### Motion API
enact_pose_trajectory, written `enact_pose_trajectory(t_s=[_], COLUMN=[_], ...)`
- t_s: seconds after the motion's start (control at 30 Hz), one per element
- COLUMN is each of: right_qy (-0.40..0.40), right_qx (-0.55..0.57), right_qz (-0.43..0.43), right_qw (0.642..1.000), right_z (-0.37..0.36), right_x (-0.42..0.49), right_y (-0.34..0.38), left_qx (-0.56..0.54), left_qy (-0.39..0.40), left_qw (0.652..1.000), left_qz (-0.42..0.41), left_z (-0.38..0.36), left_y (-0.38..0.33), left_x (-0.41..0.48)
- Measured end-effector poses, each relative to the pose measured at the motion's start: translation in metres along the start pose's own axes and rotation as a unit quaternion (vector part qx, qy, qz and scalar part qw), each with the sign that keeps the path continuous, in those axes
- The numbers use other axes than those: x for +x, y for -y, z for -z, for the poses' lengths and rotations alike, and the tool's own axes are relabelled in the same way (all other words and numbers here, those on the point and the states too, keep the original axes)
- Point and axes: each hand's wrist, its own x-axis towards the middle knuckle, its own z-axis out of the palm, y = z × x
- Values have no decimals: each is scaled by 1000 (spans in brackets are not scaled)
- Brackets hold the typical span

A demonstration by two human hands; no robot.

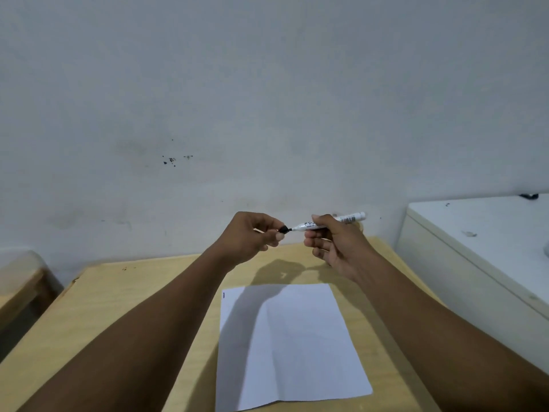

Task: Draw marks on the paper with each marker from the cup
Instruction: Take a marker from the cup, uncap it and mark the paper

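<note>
Paper (292,346) is laid flat on the wooden bench (124,295), creased from old folds, with one short blue mark (223,295) drawn near its far left corner. Shadow from the hands is cast across the far part of the sheet. No cup can be made out anywhere in the head view, so nothing can be said about what's in it.

Both arms are stretched forward and raised above the far edge of the bench, hands nearly meeting in the air in front of the pale wall (267,99). A white whiteboard marker (329,222) is held roughly level in the right hand (332,245), barrel pinched between thumb and fingers, black tip pointed left. The grip there is closed on the barrel, lower fingers curled loosely underneath. The black cap (284,229) is pinched in the fingertips of the left hand (252,236), right at the marker's tip; whether cap and tip are actually touching can't be told, it's super close though. The left grip is pressed tight on that cap.

A white cabinet (487,251) is seen just beside the bench on the right, with a small dark object (529,196) on its far edge, too small to identify.
</note>
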Motion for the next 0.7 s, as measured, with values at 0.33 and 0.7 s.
enact_pose_trajectory(t_s=[0.33,0.7], right_qy=[30,-65], right_qx=[71,-149], right_qz=[2,-27], right_qw=[997,986], right_z=[10,47], right_x=[-4,15], right_y=[-3,50], left_qx=[-32,4], left_qy=[25,-78], left_qw=[999,996], left_qz=[-18,-51], left_z=[-24,-49], left_y=[-16,-44], left_x=[14,40])
